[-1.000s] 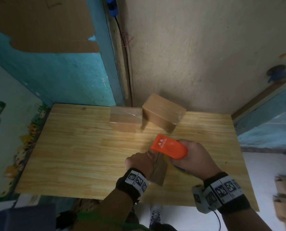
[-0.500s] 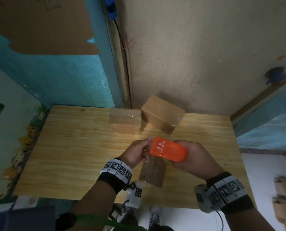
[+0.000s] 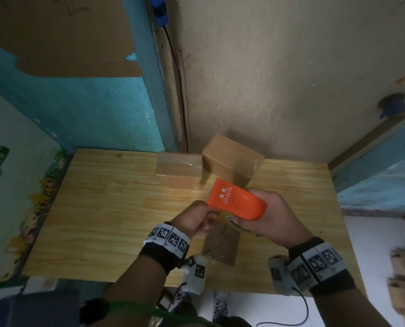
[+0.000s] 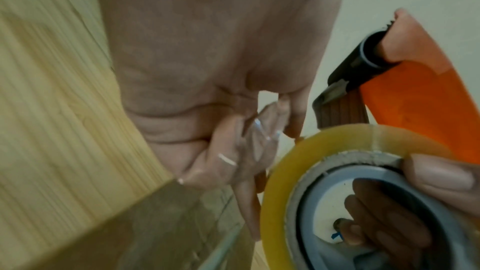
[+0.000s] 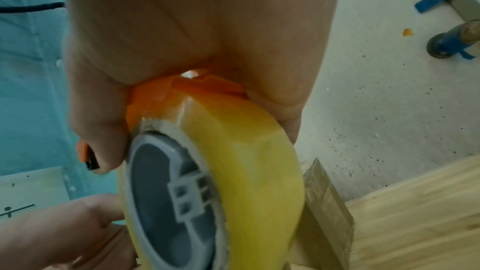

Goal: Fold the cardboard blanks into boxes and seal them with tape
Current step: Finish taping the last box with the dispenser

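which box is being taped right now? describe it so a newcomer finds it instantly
On the wooden table, look at the near edge, under the two hands. The box lies beneath the orange tape dispenser that the right hand grips. The two other boxes stand untouched against the far wall.

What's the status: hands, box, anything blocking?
Right hand grips tape dispenser. Left hand pinches the tape end. Box beneath on table, nothing blocking.

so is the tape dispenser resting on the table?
No, the right hand holds the orange tape dispenser in the air above the box.
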Motion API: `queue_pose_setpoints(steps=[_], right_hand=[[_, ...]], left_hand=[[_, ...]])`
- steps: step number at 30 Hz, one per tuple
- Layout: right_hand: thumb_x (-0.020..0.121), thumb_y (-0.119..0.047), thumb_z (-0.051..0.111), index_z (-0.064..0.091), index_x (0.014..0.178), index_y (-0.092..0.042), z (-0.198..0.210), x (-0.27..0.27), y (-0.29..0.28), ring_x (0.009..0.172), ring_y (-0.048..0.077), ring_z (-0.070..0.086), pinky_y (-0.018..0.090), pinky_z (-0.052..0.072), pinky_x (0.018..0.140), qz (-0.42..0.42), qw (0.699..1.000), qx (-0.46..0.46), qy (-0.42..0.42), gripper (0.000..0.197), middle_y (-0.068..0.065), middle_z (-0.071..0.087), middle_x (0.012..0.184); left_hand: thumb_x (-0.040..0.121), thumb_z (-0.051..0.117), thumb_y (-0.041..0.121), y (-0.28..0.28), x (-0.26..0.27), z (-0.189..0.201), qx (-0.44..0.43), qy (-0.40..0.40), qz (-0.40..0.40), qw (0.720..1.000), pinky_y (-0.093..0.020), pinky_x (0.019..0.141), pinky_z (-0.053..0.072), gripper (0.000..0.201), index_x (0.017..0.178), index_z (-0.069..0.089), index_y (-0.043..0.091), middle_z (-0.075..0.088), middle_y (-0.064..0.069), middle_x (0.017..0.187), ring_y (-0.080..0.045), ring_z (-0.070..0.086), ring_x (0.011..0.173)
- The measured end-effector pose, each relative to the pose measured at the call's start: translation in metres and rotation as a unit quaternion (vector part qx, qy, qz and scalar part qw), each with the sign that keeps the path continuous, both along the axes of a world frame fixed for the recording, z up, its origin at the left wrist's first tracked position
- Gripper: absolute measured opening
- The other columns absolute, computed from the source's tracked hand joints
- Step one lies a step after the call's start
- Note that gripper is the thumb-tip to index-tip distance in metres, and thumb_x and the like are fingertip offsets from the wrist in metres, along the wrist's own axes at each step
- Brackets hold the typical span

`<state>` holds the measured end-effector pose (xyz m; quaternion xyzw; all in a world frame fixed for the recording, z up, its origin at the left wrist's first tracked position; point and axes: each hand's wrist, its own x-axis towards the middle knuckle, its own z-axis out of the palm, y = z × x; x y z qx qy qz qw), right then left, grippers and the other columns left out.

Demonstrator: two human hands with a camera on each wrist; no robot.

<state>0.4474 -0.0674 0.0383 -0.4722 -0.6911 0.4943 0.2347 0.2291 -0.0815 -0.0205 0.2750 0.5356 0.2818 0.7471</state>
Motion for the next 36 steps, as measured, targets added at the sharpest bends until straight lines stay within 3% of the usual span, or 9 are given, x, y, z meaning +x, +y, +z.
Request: queue_pose_setpoints(steps=[4, 7, 10, 18, 21, 25, 30, 33, 36], right_hand=[[0.074, -0.023, 0.097, 0.075, 0.109, -0.028, -0.001, 0.003, 0.001, 0.077, 0.019, 0.074, 0.036, 0.061, 0.059, -0.023, 1.0, 0.008, -0.005, 0.042, -0.003, 0.076, 0.095], [0.073, -0.023, 0.097, 0.075, 0.11, -0.026, -0.002, 0.006, 0.002, 0.071, 0.02, 0.073, 0.041, 0.061, 0.053, -0.032, 0.999, -0.007, -0.001, 0.043, -0.001, 0.075, 0.091], [0.073, -0.027, 0.098, 0.075, 0.11, -0.027, -0.001, 0.006, 0.004, 0.081, 0.018, 0.074, 0.048, 0.063, 0.067, -0.015, 1.0, 0.0, -0.004, 0.044, -0.003, 0.076, 0.096], [0.073, -0.026, 0.098, 0.074, 0.113, -0.029, 0.0, 0.0, 0.002, 0.092, 0.014, 0.074, 0.038, 0.063, 0.079, 0.004, 1.0, 0.004, 0.007, 0.047, -0.006, 0.077, 0.103], [0.073, -0.024, 0.098, 0.074, 0.113, -0.029, -0.001, 0.0, 0.002, 0.087, 0.013, 0.074, 0.026, 0.058, 0.068, 0.008, 1.0, 0.003, 0.013, 0.047, -0.008, 0.077, 0.1], [0.073, -0.019, 0.098, 0.074, 0.111, -0.027, -0.003, -0.001, 0.003, 0.077, 0.013, 0.073, 0.017, 0.051, 0.059, 0.003, 1.0, 0.001, 0.016, 0.046, -0.007, 0.076, 0.096], [0.073, -0.021, 0.098, 0.074, 0.108, -0.028, -0.006, -0.001, 0.005, 0.08, 0.018, 0.074, 0.026, 0.057, 0.061, 0.002, 1.0, 0.008, 0.01, 0.043, -0.004, 0.076, 0.095], [0.074, -0.02, 0.097, 0.074, 0.107, -0.029, -0.007, -0.002, 0.005, 0.077, 0.018, 0.073, 0.025, 0.056, 0.059, 0.002, 1.0, 0.006, 0.014, 0.042, -0.005, 0.075, 0.093], [0.073, -0.019, 0.097, 0.074, 0.106, -0.029, -0.008, -0.006, 0.005, 0.08, 0.016, 0.074, 0.026, 0.057, 0.063, 0.007, 1.0, 0.01, 0.017, 0.042, -0.006, 0.075, 0.094]], left_hand=[[0.092, 0.069, 0.017, 0.001, -0.012, 0.007, 0.028, 0.013, 0.025, 0.999, -0.026, 0.047, 0.021, 0.013, 0.085, 0.074, 0.007, 0.069, -0.006, 0.081, -0.01, 0.031, 0.044], [0.089, 0.075, 0.009, 0.001, -0.012, 0.008, 0.045, 0.041, 0.016, 0.998, -0.023, 0.043, 0.024, 0.013, 0.094, 0.074, -0.002, 0.056, -0.009, 0.071, -0.01, 0.034, 0.042], [0.089, 0.074, 0.003, 0.002, -0.005, 0.007, 0.027, 0.056, 0.022, 0.998, -0.02, 0.04, 0.025, 0.004, 0.086, 0.071, 0.003, 0.049, -0.001, 0.055, -0.009, 0.036, 0.039], [0.091, 0.065, -0.006, 0.008, -0.008, -0.001, -0.064, 0.04, -0.005, 0.997, -0.019, 0.042, 0.028, 0.02, 0.079, 0.063, 0.01, 0.053, 0.004, 0.054, -0.006, 0.036, 0.041], [0.094, 0.062, -0.002, 0.012, -0.008, -0.002, -0.101, 0.033, -0.017, 0.994, -0.016, 0.041, 0.028, 0.011, 0.09, 0.063, 0.008, 0.076, -0.005, 0.083, -0.003, 0.034, 0.04], [0.1, 0.059, 0.008, 0.016, -0.007, -0.004, -0.127, 0.02, -0.044, 0.991, -0.015, 0.04, 0.027, 0.016, 0.115, 0.059, 0.005, 0.075, -0.016, 0.116, -0.003, 0.031, 0.039], [0.096, 0.061, -0.001, 0.018, -0.01, -0.005, -0.083, 0.06, -0.043, 0.994, -0.017, 0.041, 0.028, 0.013, 0.085, 0.06, 0.004, 0.077, -0.018, 0.107, -0.005, 0.029, 0.042], [0.096, 0.059, -0.004, 0.02, -0.011, -0.006, -0.079, 0.048, -0.035, 0.995, -0.017, 0.041, 0.029, 0.019, 0.079, 0.058, 0.004, 0.076, -0.019, 0.1, -0.005, 0.031, 0.04], [0.096, 0.058, -0.005, 0.019, -0.012, -0.008, -0.067, 0.063, -0.062, 0.994, -0.018, 0.044, 0.029, 0.021, 0.078, 0.056, 0.006, 0.073, -0.005, 0.075, -0.006, 0.033, 0.042]])
